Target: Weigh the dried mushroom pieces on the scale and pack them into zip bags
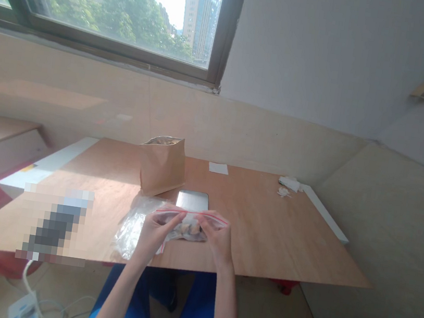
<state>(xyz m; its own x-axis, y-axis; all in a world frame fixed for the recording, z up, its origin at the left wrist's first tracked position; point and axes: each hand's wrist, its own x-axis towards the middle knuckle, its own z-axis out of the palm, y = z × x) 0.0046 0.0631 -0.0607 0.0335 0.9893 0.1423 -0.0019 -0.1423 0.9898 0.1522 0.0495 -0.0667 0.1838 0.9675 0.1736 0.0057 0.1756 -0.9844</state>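
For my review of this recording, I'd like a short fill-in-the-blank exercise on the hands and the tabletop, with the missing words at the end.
1. The left hand and right hand grip a clear zip bag edged in the colour ____.
2. Loose clear plastic lies beside it, on the ____ hand's side.
3. The brown paper bag stands with its top ____.
4. A white paper lies near the table's ____ edge.

Missing words: red; left; open; far.
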